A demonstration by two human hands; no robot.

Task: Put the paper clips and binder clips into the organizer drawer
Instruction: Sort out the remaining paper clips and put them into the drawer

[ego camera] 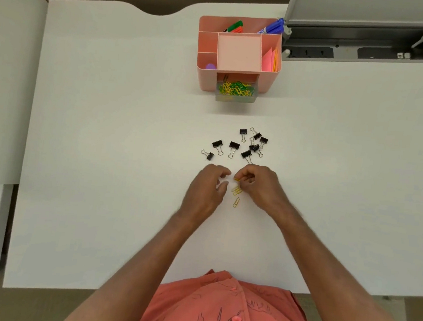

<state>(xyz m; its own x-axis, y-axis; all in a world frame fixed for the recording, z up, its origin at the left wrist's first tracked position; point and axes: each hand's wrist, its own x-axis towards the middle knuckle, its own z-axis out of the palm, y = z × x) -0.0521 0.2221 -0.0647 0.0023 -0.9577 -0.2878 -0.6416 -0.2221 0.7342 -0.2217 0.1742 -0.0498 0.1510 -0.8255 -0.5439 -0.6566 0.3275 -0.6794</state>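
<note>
Fingers of the right hand (259,187) pinch a yellow paper clip (237,179), long axis apparently pointing left; left hand (206,190) loosely curled, seemingly holding nothing.

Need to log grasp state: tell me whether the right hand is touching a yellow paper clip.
Touching. The head view shows the right hand pinching a yellow paper clip between its fingertips, lifted above the other clips on the table.

black binder clips (234,145), pink organizer (268,83)

Right hand (259,187) pinches a yellow paper clip (237,179); binder clips (240,145) lie beyond both hands.
</note>
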